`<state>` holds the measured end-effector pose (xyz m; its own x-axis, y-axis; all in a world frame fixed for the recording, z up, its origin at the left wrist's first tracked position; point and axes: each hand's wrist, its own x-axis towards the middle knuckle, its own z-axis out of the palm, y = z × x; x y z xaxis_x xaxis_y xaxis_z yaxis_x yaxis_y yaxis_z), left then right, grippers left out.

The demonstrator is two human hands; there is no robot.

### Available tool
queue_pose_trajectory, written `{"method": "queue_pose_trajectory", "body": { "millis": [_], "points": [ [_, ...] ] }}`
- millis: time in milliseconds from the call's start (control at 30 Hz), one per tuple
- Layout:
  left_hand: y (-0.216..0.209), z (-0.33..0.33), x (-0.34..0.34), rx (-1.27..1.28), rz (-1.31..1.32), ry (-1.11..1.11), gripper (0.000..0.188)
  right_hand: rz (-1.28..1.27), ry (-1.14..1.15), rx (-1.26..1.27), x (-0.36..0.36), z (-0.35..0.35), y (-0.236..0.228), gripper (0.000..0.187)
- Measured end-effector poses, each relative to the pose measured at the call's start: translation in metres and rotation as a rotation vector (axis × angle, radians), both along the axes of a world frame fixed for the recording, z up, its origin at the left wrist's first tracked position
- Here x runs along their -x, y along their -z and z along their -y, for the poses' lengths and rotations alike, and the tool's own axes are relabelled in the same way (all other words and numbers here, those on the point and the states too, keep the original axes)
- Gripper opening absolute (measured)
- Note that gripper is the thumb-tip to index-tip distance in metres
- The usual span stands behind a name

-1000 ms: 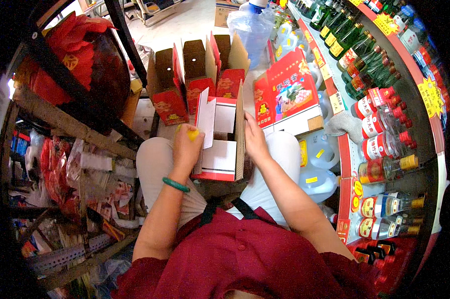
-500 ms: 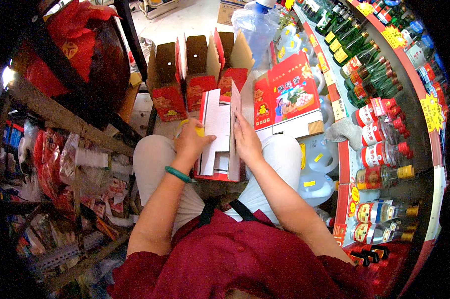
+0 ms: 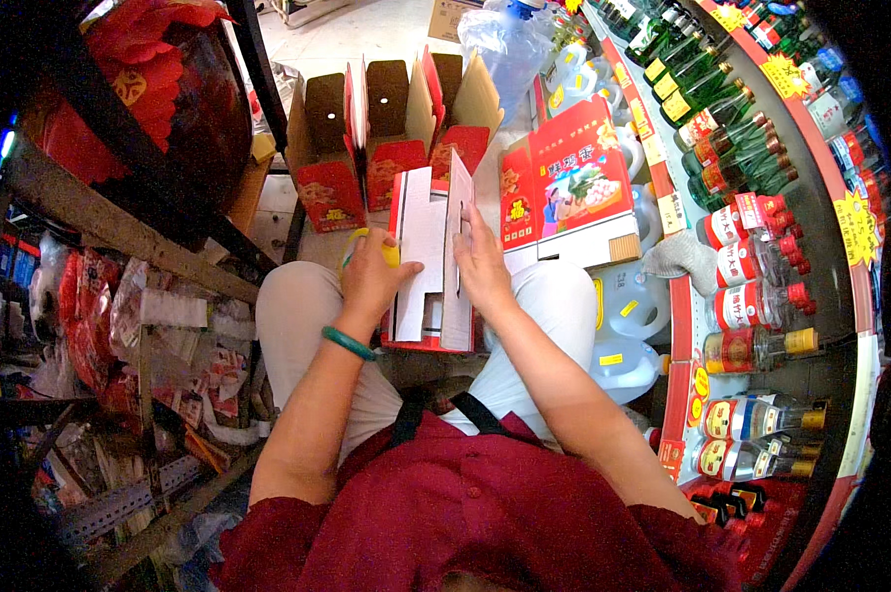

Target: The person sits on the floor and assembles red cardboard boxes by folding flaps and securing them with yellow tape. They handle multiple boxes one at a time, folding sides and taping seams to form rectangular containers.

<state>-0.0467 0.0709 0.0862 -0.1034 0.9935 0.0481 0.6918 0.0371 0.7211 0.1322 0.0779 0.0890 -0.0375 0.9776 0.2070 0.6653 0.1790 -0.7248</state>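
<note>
Between my knees stands a red cardboard box, its white inner flaps turned up toward me. My left hand is curled round a yellow, rounded thing, perhaps a tape roll, mostly hidden by the fingers. The thumb of that hand presses on the left white flap. Against the raised right flap lies my right hand, fingers along its outer side and thumb at its face, gripping it. A dark slot shows between the flaps near the box's lower end. A green bangle circles my left wrist.
Several open-topped red boxes stand in a row ahead. Flattened red printed cartons lie to the right, beside clear jugs. A shelf of bottles runs along the right; a metal rack with bagged goods stands left.
The right flap has leaned over to the left, showing more of its face, and my right hand has moved slightly with it. My left hand keeps its hold on the yellow thing.
</note>
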Motion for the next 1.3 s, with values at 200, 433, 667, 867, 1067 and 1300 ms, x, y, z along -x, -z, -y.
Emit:
{"method": "queue_pose_trajectory", "body": {
  "millis": [200,433,667,867,1067,1300],
  "points": [
    [-0.002,-0.001,0.003,0.011,-0.008,0.012,0.05,0.018,-0.145,-0.052,-0.013,-0.024,0.016,0.057],
    [0.006,0.001,0.003,-0.028,-0.012,0.035,0.047,-0.191,-0.254,0.252,-0.036,-0.042,0.011,0.066],
    [0.012,-0.014,0.003,0.015,0.003,0.008,0.043,-0.115,-0.305,0.285,-0.043,-0.053,-0.004,0.074],
    [0.019,-0.051,0.003,0.085,0.061,-0.121,0.039,-0.072,-0.317,0.279,-0.032,-0.046,-0.011,0.075],
    [0.047,-0.073,0.015,0.034,0.065,-0.101,0.037,-0.065,-0.34,0.264,-0.031,-0.053,-0.002,0.072],
    [0.032,-0.067,0.012,0.093,0.122,-0.042,0.033,-0.071,-0.353,0.193,-0.036,-0.051,-0.004,0.07]
  ]
}}
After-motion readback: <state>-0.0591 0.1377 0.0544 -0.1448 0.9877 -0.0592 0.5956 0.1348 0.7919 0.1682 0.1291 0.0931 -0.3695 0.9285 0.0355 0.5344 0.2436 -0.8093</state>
